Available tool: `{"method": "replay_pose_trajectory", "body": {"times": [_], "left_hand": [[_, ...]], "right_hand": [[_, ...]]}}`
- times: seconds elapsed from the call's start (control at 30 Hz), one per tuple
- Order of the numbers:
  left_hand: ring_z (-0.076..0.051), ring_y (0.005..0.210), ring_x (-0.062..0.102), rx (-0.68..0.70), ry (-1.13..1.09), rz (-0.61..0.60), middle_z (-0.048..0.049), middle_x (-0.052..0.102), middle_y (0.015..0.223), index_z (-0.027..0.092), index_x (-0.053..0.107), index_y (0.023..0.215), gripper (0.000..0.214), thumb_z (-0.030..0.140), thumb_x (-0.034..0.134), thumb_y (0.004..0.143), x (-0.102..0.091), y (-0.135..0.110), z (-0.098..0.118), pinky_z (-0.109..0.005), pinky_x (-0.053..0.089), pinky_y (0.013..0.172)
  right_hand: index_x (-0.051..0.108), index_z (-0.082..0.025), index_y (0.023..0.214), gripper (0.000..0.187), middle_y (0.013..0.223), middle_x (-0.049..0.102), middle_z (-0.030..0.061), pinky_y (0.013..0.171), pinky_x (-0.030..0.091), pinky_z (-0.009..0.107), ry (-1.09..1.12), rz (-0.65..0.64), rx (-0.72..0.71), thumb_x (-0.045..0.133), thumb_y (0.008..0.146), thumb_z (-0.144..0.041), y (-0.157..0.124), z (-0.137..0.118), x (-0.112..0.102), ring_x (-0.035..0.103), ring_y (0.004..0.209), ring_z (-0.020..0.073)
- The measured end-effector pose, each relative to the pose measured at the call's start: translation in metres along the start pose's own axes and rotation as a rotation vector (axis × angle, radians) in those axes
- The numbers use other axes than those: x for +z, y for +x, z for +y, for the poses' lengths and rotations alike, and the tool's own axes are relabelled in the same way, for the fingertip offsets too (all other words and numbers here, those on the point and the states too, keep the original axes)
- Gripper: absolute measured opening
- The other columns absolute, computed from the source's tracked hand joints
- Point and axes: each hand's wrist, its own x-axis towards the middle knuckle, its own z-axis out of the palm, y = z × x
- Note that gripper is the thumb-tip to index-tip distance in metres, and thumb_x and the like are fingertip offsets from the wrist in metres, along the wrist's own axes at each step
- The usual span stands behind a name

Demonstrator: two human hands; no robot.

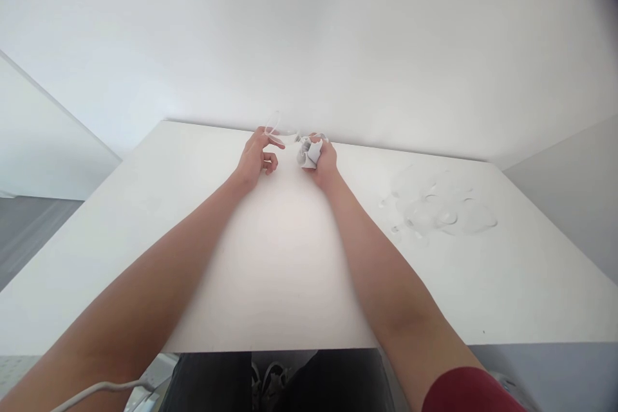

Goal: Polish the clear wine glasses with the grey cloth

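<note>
Several transparent pieces [427, 215] right of hands [327, 161]

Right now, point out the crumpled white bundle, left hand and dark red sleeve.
Crumpled white bundle [313, 153], head view: folded side.
Left hand [252, 154], head view: its middle.
Dark red sleeve [468, 393], head view: visible fabric.

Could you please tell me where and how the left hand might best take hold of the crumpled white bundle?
Probably by the loose folds on the left side of the crumpled white bundle, with the left hand coming in from the left. The right hand grips it from the right, while those uneven folds face left, uncovered.
</note>
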Motion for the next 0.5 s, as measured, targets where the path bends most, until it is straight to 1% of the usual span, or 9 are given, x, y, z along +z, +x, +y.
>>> {"method": "replay_pose_trajectory", "body": {"times": [0.1,0.17,0.27,0.37,0.5], "left_hand": [[-0.006,0.043,0.049,0.017,-0.011,-0.017,-0.0024,0.065,0.100,0.027,0.057,0.105,0.029,0.053,0.052,0.092,0.0002,-0.0007,-0.0003,-0.022,0.033,0.038],[-0.005,0.044,0.049,0.022,-0.006,-0.025,-0.0019,0.064,0.099,0.027,0.057,0.105,0.025,0.049,0.054,0.092,0.0006,-0.0012,-0.0005,-0.021,0.033,0.038],[-0.004,0.044,0.048,0.016,0.015,-0.016,-0.0010,0.063,0.098,0.027,0.058,0.105,0.024,0.046,0.055,0.092,0.0013,-0.0015,-0.0007,-0.020,0.033,0.037],[-0.004,0.044,0.048,0.021,0.036,-0.019,-0.0002,0.062,0.097,0.028,0.058,0.105,0.023,0.045,0.057,0.090,0.0017,-0.0017,-0.0007,-0.020,0.034,0.038],[-0.005,0.044,0.048,0.032,0.041,-0.002,0.0008,0.061,0.093,0.028,0.058,0.105,0.023,0.038,0.062,0.086,0.0012,-0.0023,-0.0005,-0.020,0.034,0.038]], "right_hand": [[0.047,-0.025,0.079,0.032,0.058,0.046,-0.0079,0.036,0.021,0.022,0.129,-0.014,0.057,0.072,0.073,-0.045,-0.0043,-0.0049,0.0026,0.044,0.043,0.0093],[0.046,-0.025,0.077,0.030,0.057,0.046,-0.0079,0.036,0.020,0.022,0.162,-0.021,0.083,0.071,0.074,-0.042,-0.0068,-0.0080,0.0042,0.042,0.042,0.0088],[0.048,-0.025,0.079,0.027,0.057,0.046,-0.0083,0.037,0.020,0.022,0.165,-0.010,0.089,0.070,0.076,-0.040,-0.0083,-0.0094,0.0053,0.043,0.042,0.0090],[0.047,-0.025,0.079,0.031,0.057,0.045,-0.0089,0.037,0.021,0.022,0.147,-0.020,0.080,0.071,0.076,-0.043,-0.0074,-0.0073,0.0048,0.043,0.042,0.0091],[0.051,-0.025,0.085,0.033,0.060,0.049,-0.0087,0.038,0.024,0.022,0.092,0.012,0.066,0.073,0.073,-0.047,-0.0052,-0.0048,0.0034,0.047,0.045,0.0097]]}}
